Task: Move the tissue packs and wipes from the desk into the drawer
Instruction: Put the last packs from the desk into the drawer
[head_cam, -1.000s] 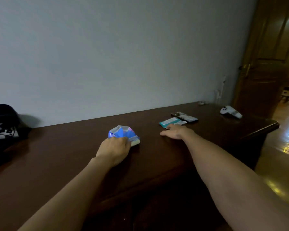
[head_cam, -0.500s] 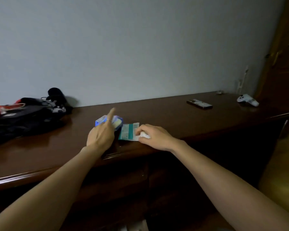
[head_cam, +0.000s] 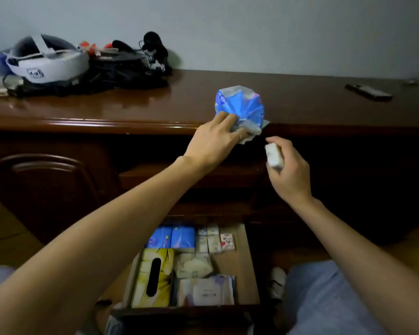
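My left hand (head_cam: 215, 143) grips a blue plastic bundle of tissue packs (head_cam: 240, 105) by its lower end, holding it up at the front edge of the dark wooden desk (head_cam: 131, 110). My right hand (head_cam: 288, 170) holds a small white pack (head_cam: 273, 156) in front of the desk, to the right of the bundle. Below both hands the drawer (head_cam: 250, 262) stands pulled out. It holds blue tissue packs (head_cam: 172, 236), a yellow tissue box (head_cam: 154, 276), small white packs and a flat wipes pack (head_cam: 207, 290).
A white and grey helmet (head_cam: 46, 60) and a black bag with cables (head_cam: 124, 66) lie at the back left of the desk. A dark remote (head_cam: 368, 91) lies at the far right. My knees in blue trousers (head_cam: 324, 298) flank the drawer.
The view dropped from the desktop to the drawer. My left hand lifted the blue bundle to the desk edge. My right hand brought a small pack off the desk and down in front.
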Demonstrator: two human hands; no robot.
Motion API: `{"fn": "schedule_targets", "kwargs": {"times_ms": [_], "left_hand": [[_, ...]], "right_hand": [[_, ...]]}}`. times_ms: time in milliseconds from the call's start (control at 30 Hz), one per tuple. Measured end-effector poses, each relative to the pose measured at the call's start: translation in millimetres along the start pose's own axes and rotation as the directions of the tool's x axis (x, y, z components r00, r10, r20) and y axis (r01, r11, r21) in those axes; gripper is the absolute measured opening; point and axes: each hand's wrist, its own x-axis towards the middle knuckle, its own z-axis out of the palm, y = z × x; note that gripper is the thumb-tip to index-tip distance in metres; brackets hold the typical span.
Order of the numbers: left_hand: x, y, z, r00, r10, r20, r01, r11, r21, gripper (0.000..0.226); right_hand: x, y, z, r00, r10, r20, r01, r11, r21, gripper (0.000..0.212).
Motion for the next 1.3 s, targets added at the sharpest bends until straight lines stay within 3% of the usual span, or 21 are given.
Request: {"fn": "schedule_targets", "kwargs": {"times_ms": [67,133,167,200,267,300,367,433,500,567,633,733,833,967,1067,1133,1200,1300], "left_hand": [[-45.6,14.2,0.9,0.988,0.040,-0.146,-0.045,0.998,-0.034,0.013],[-109.1,30.4,7.2,0.991,0.005,-0.132,-0.020,0.993,-0.113,0.010],[-144.8,39.0,12.5,0.996,-0.037,-0.076,0.026,0.990,-0.142,0.015],[-179.4,47.1,18.0,0.996,-0.090,-0.001,0.088,0.982,-0.165,0.024],[-238.5,58.8,31.7,0.967,-0.189,0.172,0.223,0.953,-0.205,0.037],[-260.3,62.4,39.2,0.945,-0.225,0.238,0.276,0.938,-0.208,0.039],[-290.1,65.3,52.5,0.905,-0.261,0.336,0.333,0.925,-0.180,0.041],[-307.8,64.8,65.6,0.882,-0.284,0.377,0.369,0.913,-0.174,0.040],[-317.4,65.4,78.5,0.851,-0.323,0.414,0.422,0.890,-0.174,0.040],[-321.9,67.5,89.9,0.810,-0.385,0.443,0.496,0.852,-0.165,0.035],[-326.0,69.0,97.9,0.779,-0.435,0.452,0.550,0.819,-0.161,0.025],[-332.7,67.4,101.8,0.754,-0.482,0.446,0.583,0.804,-0.117,0.016],[-332.7,63.8,106.0,0.718,-0.499,0.485,0.617,0.779,-0.112,0.030],[-332.0,62.9,112.4,0.668,-0.523,0.530,0.652,0.755,-0.076,0.034],[-331.2,63.9,113.5,0.656,-0.537,0.531,0.678,0.728,-0.100,0.044],[-330.8,63.4,113.4,0.658,-0.537,0.528,0.678,0.728,-0.104,0.048],[-331.1,63.0,111.7,0.660,-0.535,0.527,0.677,0.728,-0.109,0.042],[-332.8,63.0,109.2,0.659,-0.537,0.527,0.680,0.724,-0.113,0.032]], "right_hand": [[-49.3,3.2,17.9,0.989,0.144,0.037,-0.144,0.989,0.013,0.058],[-96.6,10.1,44.8,0.897,0.365,0.249,-0.363,0.930,-0.054,0.061],[-116.6,12.5,59.6,0.773,0.496,0.396,-0.493,0.862,-0.117,0.062],[-133.0,14.5,74.3,0.593,0.605,0.531,-0.617,0.765,-0.183,0.064],[-159.7,17.3,101.2,0.217,0.651,0.727,-0.768,0.574,-0.284,0.064],[-170.0,18.6,114.8,0.098,0.627,0.773,-0.774,0.536,-0.337,0.060],[-188.1,20.9,141.8,-0.004,0.616,0.788,-0.723,0.543,-0.428,0.062],[-201.7,23.7,166.9,0.006,0.636,0.772,-0.616,0.610,-0.498,0.075],[-206.1,30.8,187.7,0.106,0.647,0.755,-0.483,0.698,-0.529,0.069],[-202.7,44.6,206.9,0.207,0.698,0.685,-0.507,0.676,-0.535,0.067],[-196.2,63.6,225.2,0.248,0.739,0.626,-0.533,0.644,-0.549,0.068],[-196.7,88.4,247.3,0.155,0.763,0.627,-0.530,0.600,-0.599,0.072],[-212.8,96.6,258.3,0.029,0.749,0.662,-0.543,0.568,-0.619,0.073],[-233.2,93.3,266.3,0.033,0.752,0.658,-0.598,0.543,-0.590,0.082],[-232.3,93.6,271.8,0.077,0.776,0.626,-0.573,0.548,-0.610,0.073],[-230.6,92.5,275.3,0.168,0.813,0.557,-0.546,0.547,-0.634,0.066],[-229.4,88.6,279.1,0.267,0.819,0.508,-0.559,0.561,-0.610,0.064],[-223.9,89.0,291.5,0.321,0.801,0.506,-0.654,0.574,-0.493,0.063]]}}
